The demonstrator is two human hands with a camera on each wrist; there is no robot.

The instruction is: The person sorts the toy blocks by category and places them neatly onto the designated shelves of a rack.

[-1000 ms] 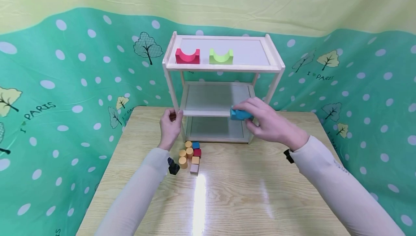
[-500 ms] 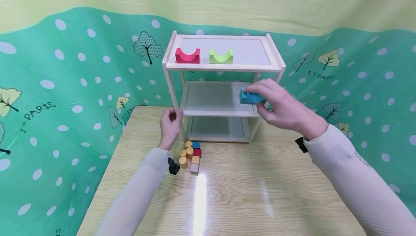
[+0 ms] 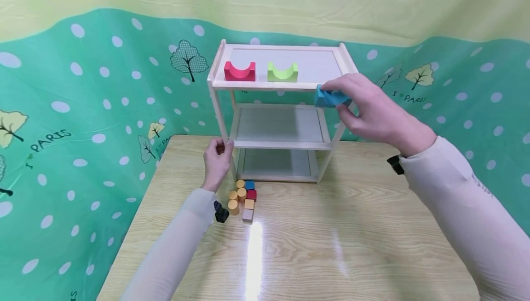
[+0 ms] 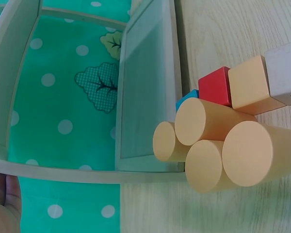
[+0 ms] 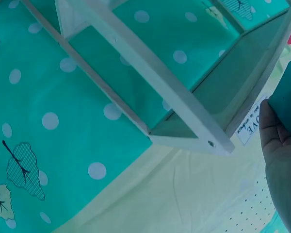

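In the head view my right hand pinches a blue arch block, a block with a curved hollow. It holds the block in front of the top shelf's right front edge. The right wrist view shows the same block dark at the right border, partly cut off. My left hand grips the left front post of a white wooden shelf rack at middle-shelf height. Only part of this hand shows in the left wrist view. A red arch block and a green arch block stand on the top shelf, hollows up.
On the wooden table, by the rack's front left foot, stand several tan cylinders. Beside them are a blue cube, a red cube, a tan cube and a grey cube. A polka-dot cloth hangs behind.
My right hand has risen with the blue arch block from the middle shelf's front edge to top-shelf height, drifting right. The left hand has stayed on the post.
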